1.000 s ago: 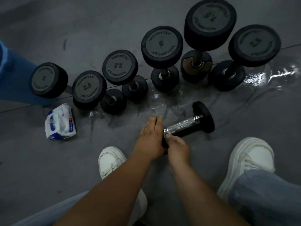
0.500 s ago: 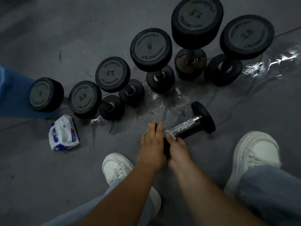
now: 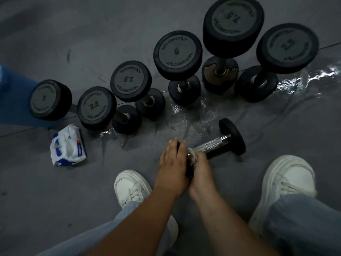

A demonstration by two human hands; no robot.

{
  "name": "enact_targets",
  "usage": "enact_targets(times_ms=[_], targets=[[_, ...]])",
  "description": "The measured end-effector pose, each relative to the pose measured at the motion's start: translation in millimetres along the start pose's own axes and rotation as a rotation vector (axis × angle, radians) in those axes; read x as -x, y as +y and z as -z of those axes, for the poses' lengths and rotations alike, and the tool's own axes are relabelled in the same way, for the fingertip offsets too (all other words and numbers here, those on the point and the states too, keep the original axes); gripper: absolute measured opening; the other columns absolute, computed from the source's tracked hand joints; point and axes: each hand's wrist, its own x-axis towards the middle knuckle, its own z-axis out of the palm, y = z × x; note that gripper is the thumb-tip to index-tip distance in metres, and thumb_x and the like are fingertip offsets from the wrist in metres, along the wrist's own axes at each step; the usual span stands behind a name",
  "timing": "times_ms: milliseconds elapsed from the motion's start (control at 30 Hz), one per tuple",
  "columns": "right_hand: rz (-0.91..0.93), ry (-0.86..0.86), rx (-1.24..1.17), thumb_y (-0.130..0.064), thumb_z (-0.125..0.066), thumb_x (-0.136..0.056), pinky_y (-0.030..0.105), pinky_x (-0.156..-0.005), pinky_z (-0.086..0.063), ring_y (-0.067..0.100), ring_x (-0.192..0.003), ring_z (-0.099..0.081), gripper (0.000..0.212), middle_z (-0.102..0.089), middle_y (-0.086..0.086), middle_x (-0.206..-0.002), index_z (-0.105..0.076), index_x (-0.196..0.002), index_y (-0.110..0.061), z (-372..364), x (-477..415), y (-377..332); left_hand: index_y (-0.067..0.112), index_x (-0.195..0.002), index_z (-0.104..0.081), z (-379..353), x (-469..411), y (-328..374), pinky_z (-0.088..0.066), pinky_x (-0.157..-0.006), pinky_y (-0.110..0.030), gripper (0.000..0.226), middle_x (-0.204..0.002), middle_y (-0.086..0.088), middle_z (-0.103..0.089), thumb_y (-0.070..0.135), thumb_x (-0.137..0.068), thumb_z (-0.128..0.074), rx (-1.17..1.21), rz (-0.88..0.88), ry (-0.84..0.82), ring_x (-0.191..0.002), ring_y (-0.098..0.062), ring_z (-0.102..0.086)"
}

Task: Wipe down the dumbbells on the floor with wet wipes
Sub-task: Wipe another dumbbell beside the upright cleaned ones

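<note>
Dumbbell (image 3: 212, 144) lies on its side on the grey floor (image 3: 55, 200), between the person's white shoes (image 3: 287, 182) and just in front of them. Its chrome handle points up and to the right, towards the far black head.

I note the left hand (image 3: 173, 161) lying flat over the near head, fingers straight and together. The right hand (image 3: 200, 163) is curled round a crumpled wet wipe (image 3: 191, 157), which it holds against the near end of the handle. I cannot tell how much of the handle the wipe covers.

Beyond this stands a row of upright dumbbells (image 3: 178, 52), six in number. Wet patches (image 3: 184, 115) shine on the floor between that row and the hands. A wipes pack (image 3: 68, 145) lies on the floor to the left, near the end of the row.
</note>
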Motion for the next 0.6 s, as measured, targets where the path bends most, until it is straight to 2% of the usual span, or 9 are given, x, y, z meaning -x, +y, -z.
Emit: enact_targets(times_ms=[33, 100, 167, 233, 433, 500, 533, 600], targets=[[-0.010, -0.012, -0.023, -0.036, -0.066, -0.078, 0.041, -0.087, -0.053, 0.031, -0.101, -0.067, 0.042, -0.069, 0.021, -0.108, -0.066, -0.107, -0.006, 1, 1, 1, 0.017, -0.155, -0.014, 1, 0, 0, -0.016, -0.121, -0.043, 0.084, -0.163, -0.009, -0.007, 0.029, -0.086, -0.061, 0.003, -0.002, -0.003, -0.152, -0.025, -0.004], [-0.006, 0.024, -0.010, -0.024, -0.061, -0.092, 0.033, -0.075, -0.056, 0.027, -0.094, -0.070, 0.030, -0.070, 0.019, -0.106, -0.064, -0.112, -0.003, 6, 0, 0, 0.018, -0.156, -0.012, 1, 0, -1, -0.013, -0.122, -0.042, 0.086, -0.163, -0.009, -0.004, 0.027, -0.086, -0.062, 0.004, -0.007, -0.015, -0.152, -0.024, -0.001], [0.012, 0.054, 0.045, -0.011, -0.061, -0.092, 0.029, -0.068, -0.055, 0.023, -0.086, -0.071, 0.021, -0.071, 0.019, -0.102, -0.061, -0.111, -0.002, 9, 1, -1, 0.018, -0.156, -0.010, 0, 1, 0, -0.012, -0.122, -0.042, 0.088, -0.164, -0.008, -0.002, 0.024, -0.086, -0.063, 0.008, -0.006, -0.013, -0.152, -0.024, 0.001], [0.024, 0.068, 0.080, -0.008, -0.065, -0.089, 0.030, -0.070, -0.055, 0.024, -0.084, -0.070, 0.017, -0.071, 0.020, -0.101, -0.060, -0.104, -0.003, 7, 3, -3, 0.018, -0.156, -0.010, -1, 3, 1, -0.012, -0.123, -0.042, 0.089, -0.164, -0.008, -0.002, 0.022, -0.085, -0.063, 0.009, -0.001, -0.014, -0.152, -0.024, 0.002], [-0.020, 0.239, 0.252, -0.029, -0.078, -0.079, 0.031, -0.064, -0.056, 0.026, -0.072, -0.071, 0.031, -0.071, 0.014, -0.083, -0.061, -0.089, -0.006, -11, -10, -10, 0.017, -0.156, -0.013, 1, 2, 1, -0.016, -0.121, -0.046, 0.079, -0.164, -0.010, -0.006, 0.022, -0.091, -0.058, 0.000, 0.001, -0.008, -0.152, -0.026, -0.001], [-0.018, 0.233, 0.211, -0.024, -0.078, -0.080, 0.033, -0.068, -0.058, 0.028, -0.076, -0.072, 0.032, -0.072, 0.016, -0.087, -0.065, -0.097, -0.001, -8, -9, -10, 0.017, -0.156, -0.011, 2, 1, 2, -0.014, -0.122, -0.045, 0.081, -0.164, -0.010, -0.003, 0.023, -0.090, -0.058, -0.008, 0.003, -0.033, -0.152, -0.025, 0.000], [-0.008, 0.220, 0.160, -0.019, -0.076, -0.082, 0.035, -0.072, -0.059, 0.028, -0.081, -0.072, 0.035, -0.072, 0.017, -0.094, -0.063, -0.108, 0.001, -5, -7, -6, 0.017, -0.156, -0.011, 3, 0, 2, -0.014, -0.122, -0.045, 0.083, -0.163, -0.010, -0.003, 0.024, -0.089, -0.059, -0.008, 0.002, -0.038, -0.152, -0.025, 0.000], [0.012, 0.230, 0.066, -0.008, -0.071, -0.084, 0.041, -0.084, -0.057, 0.029, -0.092, -0.069, 0.051, -0.068, 0.018, -0.109, -0.051, -0.130, -0.004, 0, -1, 0, 0.017, -0.156, -0.013, 4, 0, 2, -0.016, -0.121, -0.045, 0.085, -0.163, -0.010, -0.005, 0.025, -0.086, -0.062, 0.005, 0.001, -0.022, -0.152, -0.026, -0.003]])
